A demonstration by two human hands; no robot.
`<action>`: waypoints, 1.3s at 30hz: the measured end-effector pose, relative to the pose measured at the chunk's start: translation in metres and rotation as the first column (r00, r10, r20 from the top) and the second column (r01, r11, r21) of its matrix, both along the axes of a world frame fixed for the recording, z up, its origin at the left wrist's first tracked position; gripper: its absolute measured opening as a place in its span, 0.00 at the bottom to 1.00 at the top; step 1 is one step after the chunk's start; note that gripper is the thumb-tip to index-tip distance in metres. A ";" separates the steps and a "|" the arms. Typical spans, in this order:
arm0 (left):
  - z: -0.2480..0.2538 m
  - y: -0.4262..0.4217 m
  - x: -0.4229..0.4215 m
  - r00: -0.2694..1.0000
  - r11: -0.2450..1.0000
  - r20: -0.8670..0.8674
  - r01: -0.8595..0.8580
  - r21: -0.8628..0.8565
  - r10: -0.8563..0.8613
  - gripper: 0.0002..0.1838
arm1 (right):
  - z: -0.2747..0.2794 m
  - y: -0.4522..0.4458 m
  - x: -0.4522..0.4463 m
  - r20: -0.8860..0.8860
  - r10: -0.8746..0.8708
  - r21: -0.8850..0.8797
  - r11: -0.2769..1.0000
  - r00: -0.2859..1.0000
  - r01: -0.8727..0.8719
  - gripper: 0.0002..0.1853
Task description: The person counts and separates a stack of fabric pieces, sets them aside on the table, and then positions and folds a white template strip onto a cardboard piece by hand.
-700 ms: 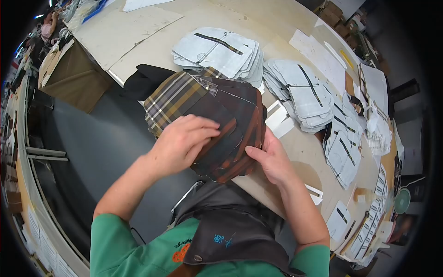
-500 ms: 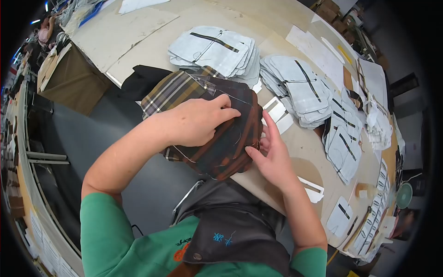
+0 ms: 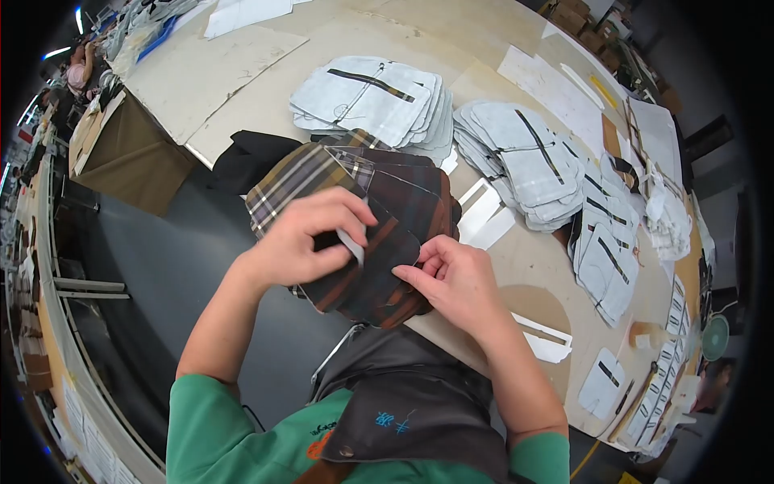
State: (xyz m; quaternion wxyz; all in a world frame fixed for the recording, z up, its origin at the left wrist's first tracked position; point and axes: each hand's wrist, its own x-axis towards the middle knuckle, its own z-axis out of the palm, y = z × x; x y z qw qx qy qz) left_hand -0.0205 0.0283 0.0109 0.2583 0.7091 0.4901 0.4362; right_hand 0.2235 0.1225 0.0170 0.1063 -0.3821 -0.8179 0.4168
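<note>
A stack of dark plaid fabric pieces [image 3: 407, 189] lies at the near table edge, partly overhanging it. My left hand [image 3: 310, 238] is closed on the top plaid fabric piece [image 3: 351, 278], lifting its left side so that a strip of the pale underside shows by the thumb. At the lower right of the stack, my right hand [image 3: 455, 282] pinches the fabric's edge between thumb and fingers. Under the left part of the stack is a yellow-and-grey plaid piece [image 3: 298, 173]. How many layers each hand holds is hidden.
Beyond are stacks of pale panels with dark strips [image 3: 363, 93], [image 3: 528, 153]. White slotted templates [image 3: 488, 214] lie right of the plaid stack. Black cloth [image 3: 254, 157] hangs at the table's left edge, near a brown box-like form [image 3: 133, 161]. A small jar [image 3: 645, 335] stands right.
My left hand has drawn back left from the middle of the stack and now raises a fabric piece. The right hand has come inward from the stack's right side to its edge.
</note>
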 end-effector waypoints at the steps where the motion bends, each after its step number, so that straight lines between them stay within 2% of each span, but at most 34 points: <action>1: 0.002 0.002 0.010 0.998 0.999 -0.045 0.039 -0.016 -0.040 0.14 | 0.001 0.000 -0.003 0.002 0.003 0.003 1.000 1.000 -0.003 0.15; 2: 0.005 0.006 0.019 0.993 0.996 -0.090 0.079 -0.034 -0.082 0.15 | 0.000 -0.001 -0.005 -0.065 -0.006 -0.008 1.000 0.998 0.005 0.13; 3: 0.007 0.011 0.026 0.978 0.998 -0.199 0.058 -0.009 -0.059 0.21 | -0.001 -0.003 -0.006 -0.130 -0.018 -0.021 1.000 0.991 0.015 0.12; 4: 0.010 0.013 0.028 0.979 0.998 -0.195 0.065 -0.011 -0.066 0.21 | -0.002 -0.006 -0.008 -0.126 -0.026 -0.024 0.999 0.992 0.023 0.12; 6: 0.018 0.021 0.030 0.964 0.983 -0.235 0.086 -0.165 -0.123 0.29 | -0.007 -0.012 -0.010 -0.338 0.128 0.126 0.988 0.932 -0.089 0.08; 7: 0.016 0.024 0.027 0.965 0.976 -0.222 0.095 -0.195 -0.138 0.23 | -0.013 -0.010 -0.008 -0.353 0.139 0.113 0.988 0.925 -0.106 0.06; 8: 0.014 0.024 0.022 0.963 0.975 -0.225 0.103 -0.197 -0.147 0.23 | -0.012 -0.006 -0.004 -0.356 0.131 0.112 0.989 0.925 -0.097 0.06; 10: 0.011 0.022 0.013 0.980 0.993 -0.162 0.111 -0.038 -0.116 0.14 | -0.011 0.009 0.006 -0.320 -0.160 -0.265 0.961 0.934 0.074 0.05; 11: 0.016 0.018 0.015 0.998 0.999 -0.060 0.008 -0.044 -0.011 0.08 | -0.010 0.019 0.012 -0.300 -0.183 -0.196 0.972 0.936 0.127 0.07; 12: 0.014 0.018 0.016 0.998 0.999 -0.060 0.011 -0.041 -0.014 0.08 | -0.007 0.028 0.015 -0.230 -0.199 -0.197 0.968 0.953 0.155 0.12; 14: 0.010 0.021 0.014 0.976 0.974 -0.053 -0.205 0.097 0.211 0.10 | -0.017 0.041 0.014 -0.224 -0.196 -0.341 0.933 0.955 0.112 0.15; 18: 0.004 0.036 0.029 0.985 0.987 -0.109 -0.121 0.108 0.133 0.07 | -0.023 0.055 -0.001 -0.139 -0.222 -0.347 0.924 0.965 0.163 0.18; 21: 0.002 0.045 0.026 0.971 0.986 -0.211 -0.080 0.145 0.109 0.07 | -0.024 0.062 -0.010 -0.112 -0.252 -0.316 0.926 0.961 0.206 0.20; 23: 0.001 0.050 0.022 0.958 0.986 -0.266 -0.066 0.150 0.104 0.08 | -0.028 0.065 -0.011 -0.126 -0.224 -0.218 0.957 0.966 0.193 0.16; 27: 0.005 0.051 0.023 0.918 0.991 -0.380 -0.079 0.107 0.114 0.13 | -0.029 0.068 -0.014 -0.160 -0.194 -0.185 0.969 0.968 0.164 0.13; 30: 0.013 0.049 0.021 0.882 0.987 -0.450 -0.088 0.137 0.141 0.15 | -0.016 0.062 -0.014 -0.132 -0.191 -0.123 0.977 0.973 0.175 0.11; 33: 0.016 0.048 0.024 0.863 0.973 -0.458 -0.143 0.182 0.213 0.15 | -0.008 0.051 -0.012 -0.193 -0.185 -0.049 0.983 0.964 0.178 0.08; 35: 0.015 0.051 0.022 0.885 0.977 -0.427 -0.123 0.174 0.187 0.15 | -0.005 0.045 -0.013 -0.287 -0.099 0.096 0.987 0.953 0.132 0.06; 36: 0.016 0.052 0.020 0.903 0.979 -0.397 -0.105 0.172 0.167 0.15 | -0.006 0.042 -0.014 -0.289 -0.101 0.094 0.987 0.952 0.133 0.06; 38: 0.015 0.053 0.017 0.909 0.983 -0.393 -0.077 0.167 0.138 0.15 | -0.005 0.036 -0.017 -0.424 -0.046 0.036 0.997 0.904 0.068 0.06; 39: 0.014 0.053 0.016 0.917 0.985 -0.384 -0.048 0.163 0.108 0.15 | 0.000 0.034 -0.016 -0.397 -0.040 -0.049 0.999 0.917 0.022 0.06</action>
